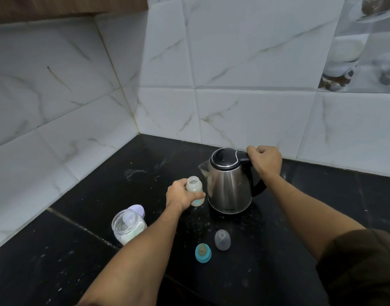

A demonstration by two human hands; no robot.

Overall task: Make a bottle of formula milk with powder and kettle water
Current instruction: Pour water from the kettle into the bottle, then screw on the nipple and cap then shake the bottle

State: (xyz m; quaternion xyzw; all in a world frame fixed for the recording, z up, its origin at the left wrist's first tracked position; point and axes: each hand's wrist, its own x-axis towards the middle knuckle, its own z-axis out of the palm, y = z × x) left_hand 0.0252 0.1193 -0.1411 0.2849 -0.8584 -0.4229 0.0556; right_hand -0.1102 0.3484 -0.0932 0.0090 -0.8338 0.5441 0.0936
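While the right hand (pixel 265 160) curls its fingers round the top of the handle of the kettle (pixel 229 188), the left hand (pixel 178 196) wraps its fingers round the middle of the bottle (pixel 195 191). The bottle's open neck sits just beside the spout. That pairing looks like readiness to pour: one hand steadies the mouth close under the spout so the water has little way to fall. Nearer the body than the left hand stands a jar (pixel 128 228) of white powder, open, with what seems to be its pale purple lid (pixel 137 209) just behind it. Below the kettle hand, toward the body, a teal ring with the teat (pixel 203 252) and a clear cap (pixel 222 239) lie apart on the dark counter (pixel 311 195), probably set aside for closing the bottle afterward. The kettle's lid is down, so its water level is hidden. The bottle's cloudy wall makes it hard to say whether powder is inside. I cannot tell whether bottle or kettle rests on the counter or is slightly raised.
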